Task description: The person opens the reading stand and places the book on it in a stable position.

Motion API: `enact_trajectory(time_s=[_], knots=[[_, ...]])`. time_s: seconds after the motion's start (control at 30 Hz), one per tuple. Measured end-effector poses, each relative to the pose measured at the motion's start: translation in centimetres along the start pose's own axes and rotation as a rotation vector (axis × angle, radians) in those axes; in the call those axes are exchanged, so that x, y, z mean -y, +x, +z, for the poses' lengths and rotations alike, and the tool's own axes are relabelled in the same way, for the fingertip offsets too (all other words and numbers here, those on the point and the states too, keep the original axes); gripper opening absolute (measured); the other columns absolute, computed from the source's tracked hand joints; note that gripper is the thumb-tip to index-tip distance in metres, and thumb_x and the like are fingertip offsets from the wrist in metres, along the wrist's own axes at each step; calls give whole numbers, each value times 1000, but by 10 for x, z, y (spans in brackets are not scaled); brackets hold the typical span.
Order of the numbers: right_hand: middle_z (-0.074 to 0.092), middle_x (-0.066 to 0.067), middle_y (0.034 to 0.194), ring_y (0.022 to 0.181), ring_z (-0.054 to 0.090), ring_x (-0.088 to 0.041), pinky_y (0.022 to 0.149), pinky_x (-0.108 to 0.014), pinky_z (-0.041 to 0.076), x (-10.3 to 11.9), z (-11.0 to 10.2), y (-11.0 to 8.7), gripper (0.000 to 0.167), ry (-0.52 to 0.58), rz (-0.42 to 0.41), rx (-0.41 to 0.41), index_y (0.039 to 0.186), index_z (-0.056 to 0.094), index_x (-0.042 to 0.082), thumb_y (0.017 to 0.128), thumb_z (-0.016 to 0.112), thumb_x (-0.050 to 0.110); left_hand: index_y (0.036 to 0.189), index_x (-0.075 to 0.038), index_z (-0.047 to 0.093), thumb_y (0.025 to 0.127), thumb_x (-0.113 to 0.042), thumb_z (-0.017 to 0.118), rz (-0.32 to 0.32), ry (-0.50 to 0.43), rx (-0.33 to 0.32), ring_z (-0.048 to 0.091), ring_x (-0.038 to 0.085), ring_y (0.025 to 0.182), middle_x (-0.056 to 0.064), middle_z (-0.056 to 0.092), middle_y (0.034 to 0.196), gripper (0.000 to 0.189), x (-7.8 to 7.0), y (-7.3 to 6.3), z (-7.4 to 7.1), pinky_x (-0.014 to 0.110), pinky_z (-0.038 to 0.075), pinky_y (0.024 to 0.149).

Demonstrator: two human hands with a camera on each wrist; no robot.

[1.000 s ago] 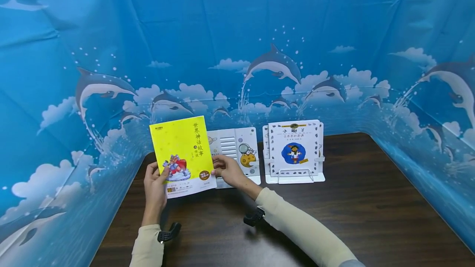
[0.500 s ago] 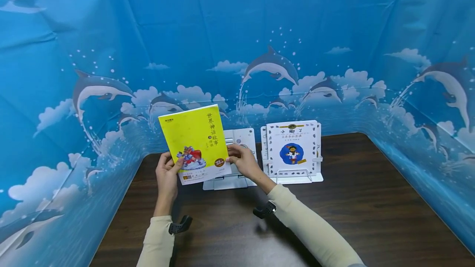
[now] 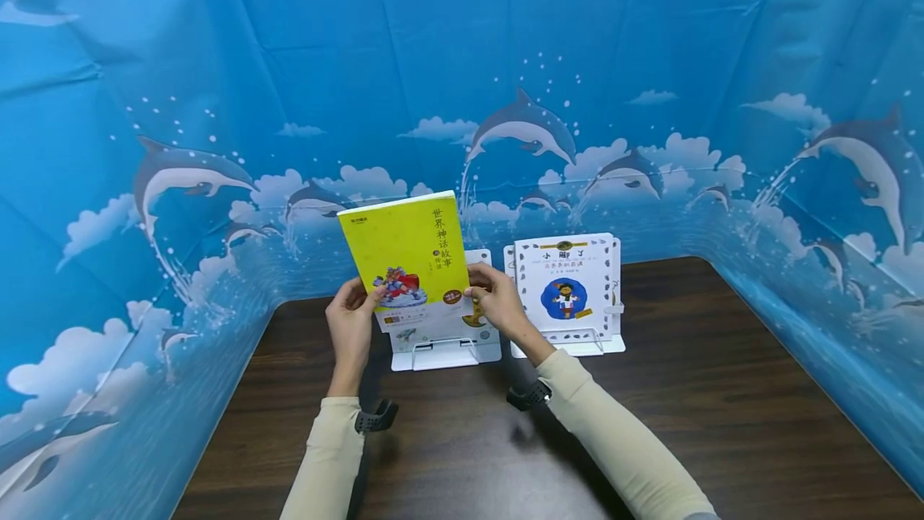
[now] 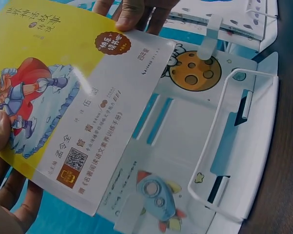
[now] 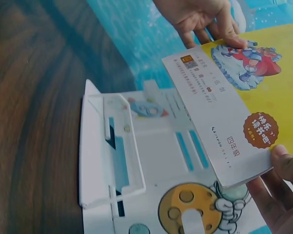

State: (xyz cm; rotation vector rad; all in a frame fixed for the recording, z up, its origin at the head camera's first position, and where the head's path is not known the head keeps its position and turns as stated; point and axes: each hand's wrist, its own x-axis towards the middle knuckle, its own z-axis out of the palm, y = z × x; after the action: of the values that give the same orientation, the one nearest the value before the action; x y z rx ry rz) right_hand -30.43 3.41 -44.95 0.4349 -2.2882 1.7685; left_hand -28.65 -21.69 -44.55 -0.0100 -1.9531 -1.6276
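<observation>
A yellow book [image 3: 404, 243] with a white lower band is held upright between both hands. My left hand [image 3: 352, 319] pinches its left edge, thumb on the front cover and fingers behind. On the opposite edge my right hand [image 3: 498, 299] grips it the same way, near the brown round badge. Just behind and below the book stands a white book stand [image 3: 445, 355] with a planet and rocket print. In the left wrist view the book's lower edge overlaps the stand's back panel [image 4: 180, 126], above the white wire holder [image 5: 136, 161] at its foot.
To the right, a second white stand [image 3: 605, 346] bears a white picture book [image 3: 565, 279] with a blue round picture. Both stands are on a dark wooden table [image 3: 693, 392]. A blue dolphin-print curtain [image 3: 404, 62] surrounds the table's back and sides.
Both hands have carried the yellow book to the right and upward, from left of the first stand to in front of its panel. The stand's foot and wire holder now show below it.
</observation>
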Motion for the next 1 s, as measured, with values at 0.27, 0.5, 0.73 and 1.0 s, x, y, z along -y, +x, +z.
enact_trajectory(time_s=[0.27, 0.5, 0.73, 1.0], knots=[[80, -11, 117, 109, 76, -27, 99, -49, 59, -10, -8, 8, 29, -39, 23, -37, 129, 72, 11, 102, 67, 0, 121, -2, 78, 96, -19, 82, 0, 43, -10, 69, 5, 85, 22, 78, 110, 31, 1, 10, 19, 10, 54, 76], [79, -13, 120, 112, 76, -30, 100, -52, 60, -19, -9, 9, 31, -56, 33, -71, 131, 71, 12, 103, 65, -1, 122, -4, 79, 95, -21, 82, -24, 70, 18, 69, 8, 86, 20, 79, 111, 32, 5, 15, 27, 10, 53, 76], [78, -13, 119, 104, 75, -29, 95, -46, 63, -26, -3, 3, 33, -121, 1, -130, 131, 72, 9, 101, 66, -4, 120, -4, 79, 96, -24, 81, -34, 112, 38, 69, 14, 87, 19, 79, 109, 31, 12, 12, 27, 10, 52, 75], [66, -11, 112, 98, 70, -27, 92, -41, 63, -33, 3, -7, 33, -232, -37, -208, 127, 75, 3, 95, 73, -7, 117, -3, 80, 94, -28, 83, 21, 238, 58, 65, 21, 91, 17, 75, 105, 34, 23, 5, 23, 11, 46, 73]])
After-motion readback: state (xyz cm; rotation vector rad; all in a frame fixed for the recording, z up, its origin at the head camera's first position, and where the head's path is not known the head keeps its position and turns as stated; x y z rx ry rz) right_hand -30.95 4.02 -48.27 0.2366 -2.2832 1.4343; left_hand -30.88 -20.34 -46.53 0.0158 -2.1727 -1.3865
